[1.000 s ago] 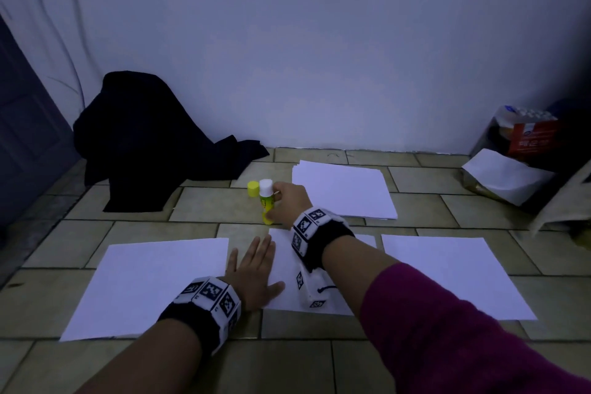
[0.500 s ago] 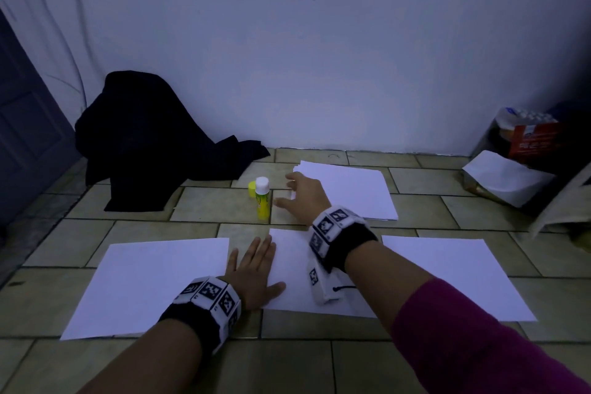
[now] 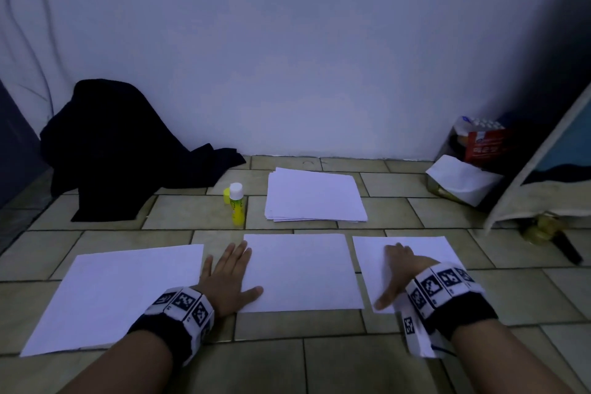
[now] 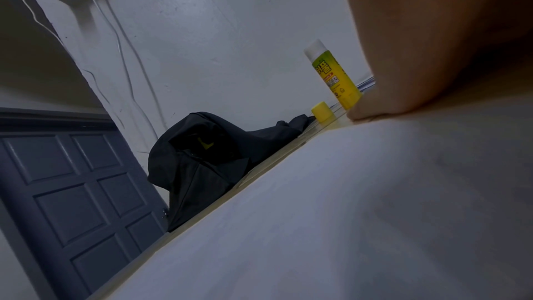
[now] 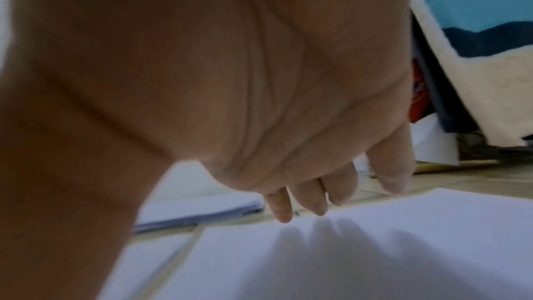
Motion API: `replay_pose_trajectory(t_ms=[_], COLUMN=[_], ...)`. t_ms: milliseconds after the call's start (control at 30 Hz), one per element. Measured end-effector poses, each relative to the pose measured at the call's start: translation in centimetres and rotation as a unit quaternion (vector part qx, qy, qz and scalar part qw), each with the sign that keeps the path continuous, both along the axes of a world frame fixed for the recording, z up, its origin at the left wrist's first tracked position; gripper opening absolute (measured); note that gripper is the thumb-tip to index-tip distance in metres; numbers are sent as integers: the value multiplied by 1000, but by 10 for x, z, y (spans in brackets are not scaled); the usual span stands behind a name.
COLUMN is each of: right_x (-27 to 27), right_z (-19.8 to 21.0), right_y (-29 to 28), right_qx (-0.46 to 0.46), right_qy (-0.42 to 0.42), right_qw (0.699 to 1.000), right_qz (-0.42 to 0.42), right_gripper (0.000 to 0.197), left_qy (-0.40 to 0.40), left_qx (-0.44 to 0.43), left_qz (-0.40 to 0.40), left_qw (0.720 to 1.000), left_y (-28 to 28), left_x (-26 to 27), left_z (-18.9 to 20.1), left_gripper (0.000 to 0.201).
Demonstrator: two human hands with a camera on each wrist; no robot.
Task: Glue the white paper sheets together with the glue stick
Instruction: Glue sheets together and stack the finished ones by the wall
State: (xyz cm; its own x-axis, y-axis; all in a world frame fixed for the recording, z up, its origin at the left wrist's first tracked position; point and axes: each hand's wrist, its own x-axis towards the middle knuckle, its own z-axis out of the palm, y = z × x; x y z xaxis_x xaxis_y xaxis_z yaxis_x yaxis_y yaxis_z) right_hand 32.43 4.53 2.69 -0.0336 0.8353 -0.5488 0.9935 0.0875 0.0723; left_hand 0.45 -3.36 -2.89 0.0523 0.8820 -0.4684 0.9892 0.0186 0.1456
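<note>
Three single white sheets lie in a row on the tiled floor: a left sheet (image 3: 115, 294), a middle sheet (image 3: 303, 269) and a right sheet (image 3: 425, 253). My left hand (image 3: 228, 278) lies flat with spread fingers on the middle sheet's left edge. My right hand (image 3: 396, 272) hovers over the right sheet with straight fingers (image 5: 317, 202) pointing down, its thumb near the sheet's left edge. The yellow glue stick (image 3: 237, 203), white tip up, stands upright beyond the sheets; its yellow cap (image 4: 323, 111) sits beside it. A stack of white paper (image 3: 315, 195) lies further back.
A black garment (image 3: 128, 150) is heaped against the wall at the back left, near a dark door (image 4: 72, 179). At the back right stand a red box (image 3: 483, 142), a crumpled white paper (image 3: 463, 179) and a leaning board (image 3: 543, 176).
My right hand has let go of the glue stick, which stays standing, and has swung back and to the right, over the right sheet. The left hand has stayed put.
</note>
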Motion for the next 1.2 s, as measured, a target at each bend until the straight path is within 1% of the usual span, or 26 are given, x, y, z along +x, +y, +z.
replay_pose_trajectory(t_ms=[100,133,167,267,333,433,500,600,667,767,833,900,933,1000,1100,1200], right_x=[9,10,12,15,19,24,27,35,42,47,38,20,6,-25,-72,-110], right_z=[-10,-10,-10,-4,0,4,7,15,22,39,53,65,69,66,40,13], right_y=[-5,-7,-9,-11,-11,-11,-11,-8,-6,-6,-9,-16,-22,-32,-39,-41], right_qx=[3,9,15,26,36,67,94,156,207,268,299,296,282,245,148,62], right_qy=[48,66,83,123,142,170,181,183,197,232,252,280,297,324,341,350], right_qw=[999,997,996,992,989,981,976,965,950,922,908,904,905,910,927,934], right_qz=[-25,-28,-27,-27,-35,-62,-80,-102,-125,-154,-153,-130,-116,-84,-38,-45], right_gripper=[136,136,133,110,93,68,60,49,43,43,42,52,58,64,75,79], left_qy=[-2,-1,0,-1,-11,-40,-55,-61,-57,-56,-60,-62,-63,-66,-65,-57], left_qx=[-2,-5,-5,5,8,8,8,-3,-1,5,3,0,-3,-12,-17,-14], left_qz=[-5,-5,-4,2,9,20,24,23,16,7,5,3,2,3,7,2], left_qw=[1000,1000,1000,1000,1000,999,998,998,998,998,998,998,998,998,998,998], left_y=[1,1,1,0,0,1,1,1,0,-1,-2,-2,-2,-2,-1,-1], left_x=[0,0,0,2,2,1,1,0,0,0,-1,-2,-2,-2,-2,-3], left_z=[1,1,1,1,2,4,6,9,10,12,13,13,13,14,14,12], left_gripper=[118,121,119,93,84,82,85,99,96,95,97,98,99,105,112,107])
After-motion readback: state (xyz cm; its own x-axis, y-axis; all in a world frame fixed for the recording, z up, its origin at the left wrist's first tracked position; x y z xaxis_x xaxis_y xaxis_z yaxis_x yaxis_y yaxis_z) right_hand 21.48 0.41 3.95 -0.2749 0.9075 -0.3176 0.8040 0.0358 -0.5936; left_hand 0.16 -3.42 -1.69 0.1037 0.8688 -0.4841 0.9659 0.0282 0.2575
